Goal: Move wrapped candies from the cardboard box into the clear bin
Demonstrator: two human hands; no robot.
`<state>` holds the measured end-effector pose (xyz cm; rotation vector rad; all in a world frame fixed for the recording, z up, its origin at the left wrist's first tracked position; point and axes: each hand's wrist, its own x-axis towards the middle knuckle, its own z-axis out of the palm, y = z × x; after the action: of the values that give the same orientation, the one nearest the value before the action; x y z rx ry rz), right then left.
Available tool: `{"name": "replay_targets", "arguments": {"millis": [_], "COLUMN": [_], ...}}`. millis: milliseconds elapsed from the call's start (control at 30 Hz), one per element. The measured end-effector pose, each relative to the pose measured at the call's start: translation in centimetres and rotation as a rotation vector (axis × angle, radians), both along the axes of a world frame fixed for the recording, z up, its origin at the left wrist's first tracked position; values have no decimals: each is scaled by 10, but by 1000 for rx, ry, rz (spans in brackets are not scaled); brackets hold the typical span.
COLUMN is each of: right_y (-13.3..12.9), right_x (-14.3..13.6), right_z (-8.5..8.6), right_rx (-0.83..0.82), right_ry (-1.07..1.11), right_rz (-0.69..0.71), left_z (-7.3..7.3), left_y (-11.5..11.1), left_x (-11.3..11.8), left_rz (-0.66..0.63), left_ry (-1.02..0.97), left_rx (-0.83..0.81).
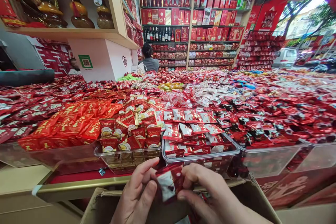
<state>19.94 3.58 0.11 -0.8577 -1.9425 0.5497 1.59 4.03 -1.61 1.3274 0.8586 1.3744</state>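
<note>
Nearest the camera, the person's left hand (139,192) and right hand (204,185) gripped one small red-and-white packet (168,183) between them. The left thumb and fingers were at its left edge, the index finger stretched toward the bins; the right hand pinched its right edge between thumb and bent forefinger.

The packet was over an open cardboard box (101,196), whose worn rim ran to both sides of the hands. Between the hands and the rim there was open room left and right. Low in the box, near the right hand, lay a pale packet (183,220); the shadowed inside perhaps held more.

Just beyond the fingertips stood a clear bin (201,157) heaped with red-and-white packets (186,129). Beside it, ahead of the left hand, a second bin (128,154) held durian packets (138,131). Farther left, orange-red packets (76,122) rose above their bin's edge, and a small blue wrapper (102,172) lay on the red strip (78,177) behind the gold counter edge (86,184). Ahead of the right hand and to its right, another bin (273,150) overflowed with dark red packets (257,126).

Well beyond the hands, a person (149,59) was near the back shelves (193,35), set with bottles and boxes.
</note>
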Motion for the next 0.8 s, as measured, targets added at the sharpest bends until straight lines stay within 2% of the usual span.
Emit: {"name": "replay_targets", "arguments": {"millis": [133,233,300,433,600,700,800], "right_y": [28,70,97,125,128,121,92], "right_x": [35,71,90,99,91,89,73], "right_z": [41,69,78,76,73,76,75], "right_rx": [56,-36,-146,-247,-225,-181,-13], "right_ry": [-120,-191,-319,-513,-635,-707,-690], "right_rz": [-325,-588,-698,-742,-727,-740,-778], "left_z": [-5,-11,-15,-21,-18,-16,-20], "left_y": [5,9,10,12,12,13,15], "left_x": [1,0,-1,-2,-1,-4,-10], "left_rz": [-24,-35,-49,-59,-70,-62,-71], "left_ry": [79,213,294,379,415,441,489], "left_rx": [19,66,130,219,268,287,325]}}
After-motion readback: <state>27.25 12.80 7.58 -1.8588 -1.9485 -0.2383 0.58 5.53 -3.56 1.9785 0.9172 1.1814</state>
